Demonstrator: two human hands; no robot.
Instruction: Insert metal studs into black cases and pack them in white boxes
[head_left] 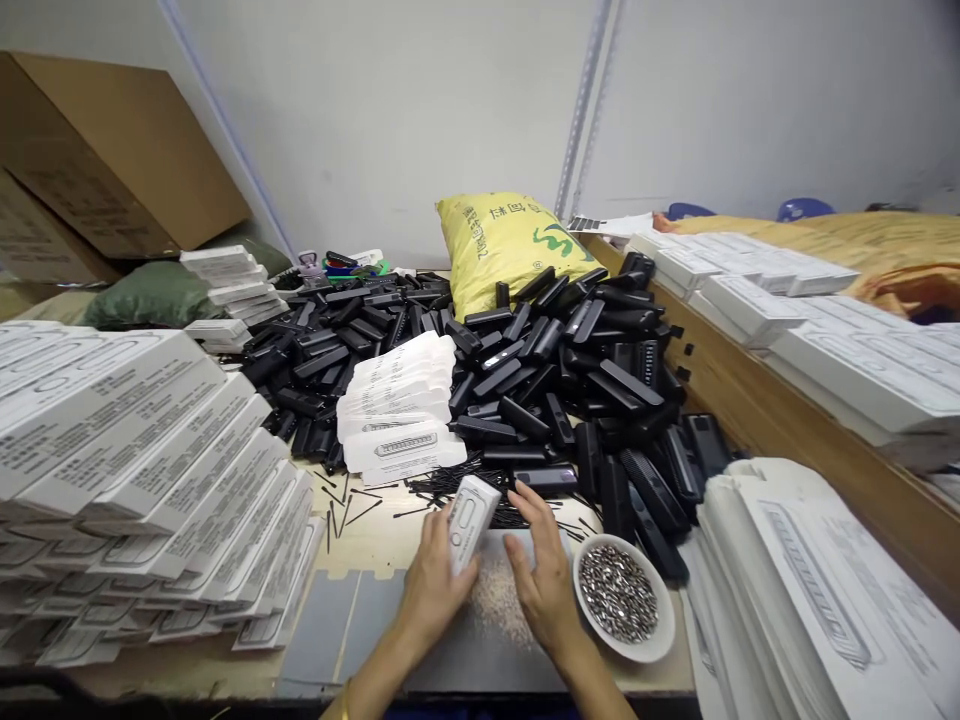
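My left hand (439,575) is closed around a slim white printed box (472,515), which it holds tilted over the work mat. Beside the box, my right hand (541,575) is open, fingers apart, with nothing in it. Under both hands lies a grey mat (480,675) scattered with small pale specks. A white bowl (656,640) full of small shiny metal pieces (619,592) stands just right of my right hand. Thin black sticks (450,485) lie loosely behind the hands, near a stack of flat white printed cartons (409,445).
A large heap of black oblong devices (517,375) covers the back, against a yellow sack (510,245). White boxes (150,470) are piled high at left. Flat cartons (817,580) stand at right, below a wooden ledge (750,410) bearing more boxes.
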